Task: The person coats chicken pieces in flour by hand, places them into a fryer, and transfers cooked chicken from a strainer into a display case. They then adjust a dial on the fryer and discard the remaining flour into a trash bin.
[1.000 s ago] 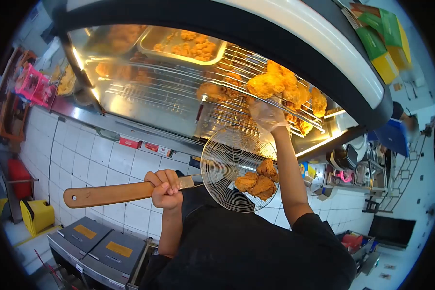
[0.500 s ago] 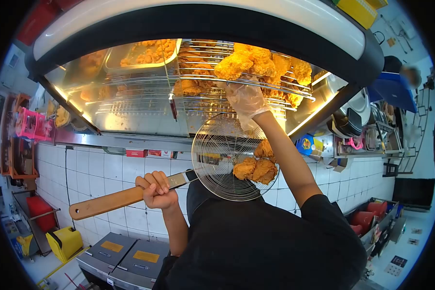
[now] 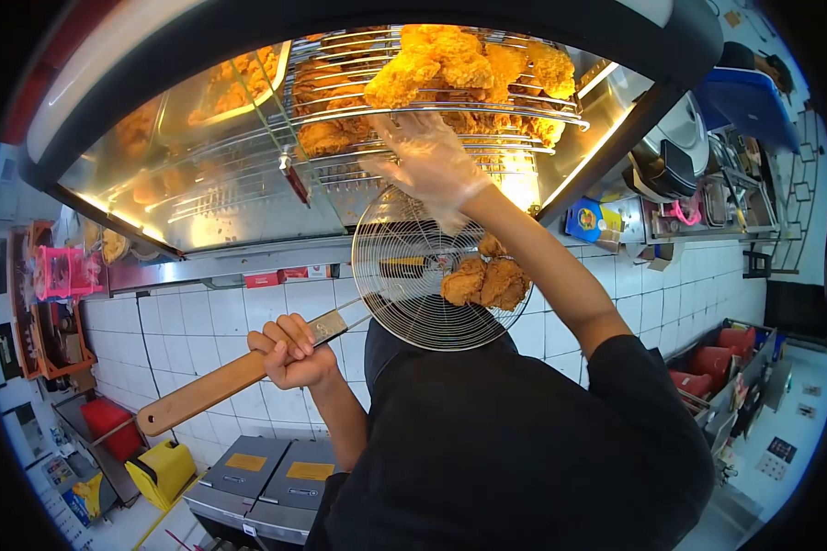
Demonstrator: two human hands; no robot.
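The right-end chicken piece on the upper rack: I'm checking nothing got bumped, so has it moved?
No. Against the upper rack, the right-end chicken piece keeps its place; the view itself shifted, putting both higher and farther left in the picture.

Upper wire rack (image 3: 565, 118): golden fried chicken (image 3: 436, 60). Wire strainer (image 3: 390, 298): browned chicken pieces (image 3: 503, 285), right side.

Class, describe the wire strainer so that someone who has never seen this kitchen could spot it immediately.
Find the lit display case across the top, then the black shirt below it. Between them is the round wire strainer, its wooden handle gripped in the person's left hand. Unlike the straight-barred rack inside the case, its wires run in rings, under a few pieces of fried chicken.
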